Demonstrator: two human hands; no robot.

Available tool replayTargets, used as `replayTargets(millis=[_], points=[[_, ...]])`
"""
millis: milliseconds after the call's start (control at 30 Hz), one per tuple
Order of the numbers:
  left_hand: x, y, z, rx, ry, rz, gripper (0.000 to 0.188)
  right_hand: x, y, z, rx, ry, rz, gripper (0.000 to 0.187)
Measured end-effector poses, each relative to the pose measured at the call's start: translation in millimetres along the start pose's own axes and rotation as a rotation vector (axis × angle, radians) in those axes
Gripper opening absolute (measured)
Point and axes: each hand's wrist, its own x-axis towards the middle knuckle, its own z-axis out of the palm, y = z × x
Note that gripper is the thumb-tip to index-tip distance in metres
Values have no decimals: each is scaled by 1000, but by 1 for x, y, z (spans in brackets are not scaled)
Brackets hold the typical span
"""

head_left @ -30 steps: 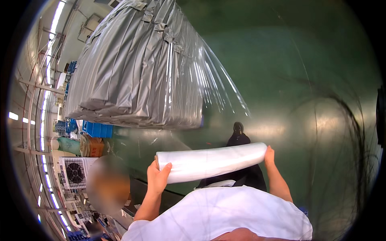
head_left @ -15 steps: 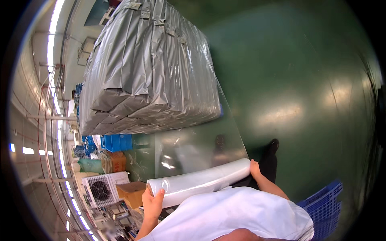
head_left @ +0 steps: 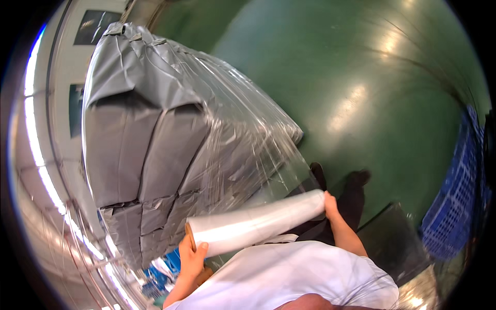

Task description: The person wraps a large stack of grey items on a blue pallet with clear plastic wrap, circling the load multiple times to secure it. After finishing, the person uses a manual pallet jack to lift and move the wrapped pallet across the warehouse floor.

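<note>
The film roll (head_left: pixel 256 222), a long cylinder of clear wrapping film, is held by its two ends in front of the torso, between the left hand (head_left: pixel 192 257) and the right hand (head_left: pixel 330 205). The hands are set well apart, each clamped on one end of the roll. At the left end, the thumb is laid along the film, and a brown core edge (head_left: pixel 190 236) is exposed beside the hand. The right end is gripped by the right hand, its fingers partly hidden by the roll. The roll is tilted, the right end being shown higher than the left. Beyond the hands, a large stack (head_left: pixel 147 150) of grey packages is positioned ahead and to the left; its far side is covered with creased, transparent film (head_left: pixel 253 139). The dark trousers (head_left: pixel 353 199) are seen just beside the right hand. A dark flat sheet (head_left: pixel 395 245) is located to the right of the right hand, and a blue plastic lattice (head_left: pixel 450 206) is placed farther right. The green floor (head_left: pixel 341 62) is visible beyond the right hand.
</note>
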Motion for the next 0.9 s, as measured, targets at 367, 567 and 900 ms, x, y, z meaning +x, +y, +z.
replayTargets(millis=[367, 567, 900], points=[[20, -231, -61, -599, -399, -155, 40, -166, 177, -92, 528, 279, -441, 60], [-10, -390, -117, -557, -601, -326, 44, -278, 347, -14, 413, 748, -436, 57], [-45, -517, -254, -498, -604, 83, 33, -362, 513, 142, 581, 813, -601, 48]])
